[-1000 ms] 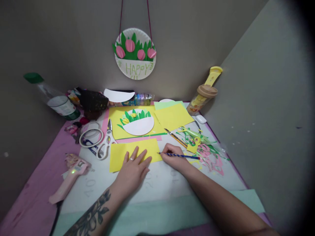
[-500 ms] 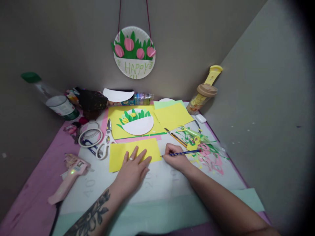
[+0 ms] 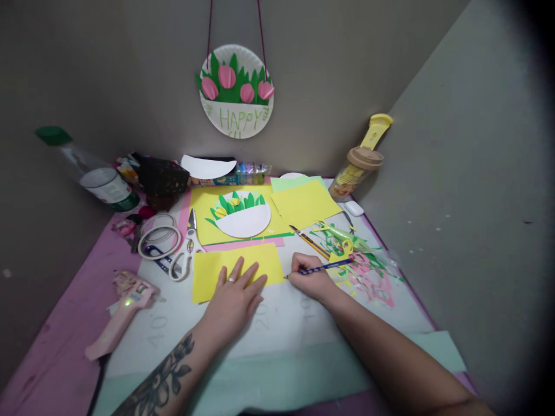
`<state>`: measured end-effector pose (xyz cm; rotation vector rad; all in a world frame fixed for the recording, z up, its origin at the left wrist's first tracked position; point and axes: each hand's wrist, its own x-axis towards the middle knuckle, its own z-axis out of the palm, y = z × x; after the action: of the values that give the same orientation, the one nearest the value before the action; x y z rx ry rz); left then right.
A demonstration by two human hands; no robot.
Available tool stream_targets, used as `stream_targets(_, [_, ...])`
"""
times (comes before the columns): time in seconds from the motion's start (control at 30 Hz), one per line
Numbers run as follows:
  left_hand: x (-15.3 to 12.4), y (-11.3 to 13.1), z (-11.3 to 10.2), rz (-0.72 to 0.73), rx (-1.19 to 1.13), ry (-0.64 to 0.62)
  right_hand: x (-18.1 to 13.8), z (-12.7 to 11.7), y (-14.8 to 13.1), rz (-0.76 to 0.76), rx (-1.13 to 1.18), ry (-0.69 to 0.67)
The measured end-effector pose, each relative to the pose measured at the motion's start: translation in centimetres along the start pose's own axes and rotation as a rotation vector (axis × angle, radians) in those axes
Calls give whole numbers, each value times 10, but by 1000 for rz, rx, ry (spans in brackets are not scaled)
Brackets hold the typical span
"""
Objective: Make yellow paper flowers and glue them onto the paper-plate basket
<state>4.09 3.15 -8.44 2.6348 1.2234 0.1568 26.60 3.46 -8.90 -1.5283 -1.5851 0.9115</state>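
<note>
My left hand lies flat with fingers spread on a yellow sheet of paper. Gripped in my right hand is a dark blue pencil, its tip at the right edge of that sheet. Just behind the sheet sits a cut paper plate with green paper leaves and small yellow flowers, on a larger yellow sheet. White-handled scissors lie left of my left hand. A yellow and black craft knife rests beyond my right hand.
Paper scraps are heaped at right. A pink glue gun with a lit light lies at left, near tape rolls. A bottle and a lidded cup stand behind. A decorated plate hangs on the wall.
The back end of the pencil has tilted slightly upward in my right hand. My left hand stays in place on the yellow sheet.
</note>
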Motion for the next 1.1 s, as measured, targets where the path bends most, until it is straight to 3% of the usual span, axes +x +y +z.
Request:
stream_targets(0.2, [0,0,0,4,-1,-7,0,0,0,20,4,27])
stream_targets(0.4, [0,0,-1,1,-2,-16,0,-1,0,12,24,-42])
stream_targets(1.1, [0,0,1,1,-1,8,-2,2,3,-9,-2,-85])
